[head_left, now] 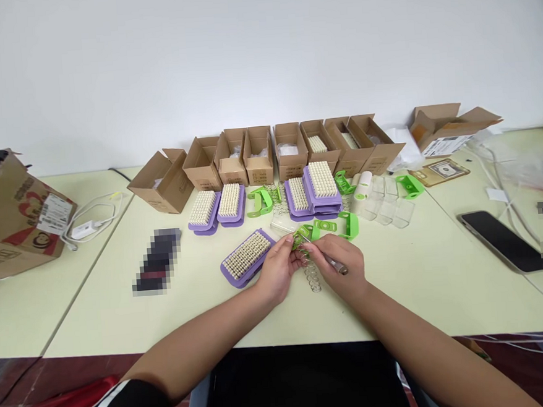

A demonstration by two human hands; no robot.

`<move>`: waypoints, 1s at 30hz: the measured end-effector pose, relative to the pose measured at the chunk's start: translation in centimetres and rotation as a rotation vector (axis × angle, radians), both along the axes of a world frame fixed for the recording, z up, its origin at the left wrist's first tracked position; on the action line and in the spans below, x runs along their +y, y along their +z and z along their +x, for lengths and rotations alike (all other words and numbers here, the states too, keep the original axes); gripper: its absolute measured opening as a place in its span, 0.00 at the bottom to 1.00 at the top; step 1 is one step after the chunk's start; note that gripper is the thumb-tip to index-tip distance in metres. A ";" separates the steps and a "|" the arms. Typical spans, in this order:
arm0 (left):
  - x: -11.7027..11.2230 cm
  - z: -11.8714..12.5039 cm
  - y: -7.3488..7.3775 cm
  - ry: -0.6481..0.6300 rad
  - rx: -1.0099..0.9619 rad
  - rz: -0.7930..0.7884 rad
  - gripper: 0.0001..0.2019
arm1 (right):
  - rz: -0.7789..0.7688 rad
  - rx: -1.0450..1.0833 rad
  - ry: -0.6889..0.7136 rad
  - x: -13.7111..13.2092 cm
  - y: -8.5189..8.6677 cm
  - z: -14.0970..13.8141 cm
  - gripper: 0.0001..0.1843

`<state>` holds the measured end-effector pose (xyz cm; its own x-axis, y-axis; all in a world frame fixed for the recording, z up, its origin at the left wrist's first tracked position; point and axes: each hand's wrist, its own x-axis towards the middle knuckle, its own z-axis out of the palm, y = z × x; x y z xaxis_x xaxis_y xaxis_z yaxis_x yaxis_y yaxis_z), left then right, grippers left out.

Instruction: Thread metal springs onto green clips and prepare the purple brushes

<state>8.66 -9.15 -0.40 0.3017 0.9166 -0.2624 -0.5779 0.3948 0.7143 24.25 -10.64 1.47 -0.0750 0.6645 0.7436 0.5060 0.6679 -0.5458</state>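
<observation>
My left hand [278, 270] is closed, with thumb and fingers pinching a small green plastic bracket [301, 233]. In my right hand [339, 262] is a slim screwdriver [336, 264], its thin metal tip against the green bracket. A loose coil spring [312, 276] hangs below the bracket, between my hands; its upper end is partly hidden by my fingers. Just behind lies a transparent plastic piece [282, 224]. Beside my left hand a purple brush block [247, 258] with rows of pale bristle tufts rests on the table. More green brackets [348, 225] lie behind my right hand.
Small open cardboard boxes [291, 160] line the wall. In front of them sit purple brush blocks [229, 203], springs [277, 194] and transparent covers [388, 208]. A phone [504, 240] and cables lie right; a large carton [19, 215] and white charger [85, 229] stand left.
</observation>
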 end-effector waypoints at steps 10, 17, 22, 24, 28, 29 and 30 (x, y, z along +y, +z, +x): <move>0.0 -0.1 -0.2 0.004 0.009 0.030 0.21 | 0.026 -0.002 0.017 -0.5 0.2 -0.5 0.07; 0.0 -0.1 0.1 0.015 0.028 0.021 0.21 | -0.007 0.029 -0.038 -0.2 0.1 -0.3 0.11; 0.1 -0.1 0.3 0.011 0.045 0.022 0.21 | -0.093 0.138 -0.047 -0.2 0.2 -0.1 0.12; 0.0 -0.2 0.4 0.011 0.042 0.025 0.21 | -0.135 0.182 -0.043 -0.3 0.3 -0.1 0.12; -0.1 -0.2 0.6 0.006 0.025 0.022 0.21 | -0.189 0.225 -0.038 -0.3 0.4 -0.2 0.08; -0.1 -0.2 0.5 0.005 0.022 0.021 0.21 | -0.198 0.231 -0.039 -0.3 0.4 -0.2 0.07; 0.0 -0.2 0.5 0.004 0.021 0.022 0.21 | -0.205 0.239 -0.043 -0.2 0.3 -0.1 0.06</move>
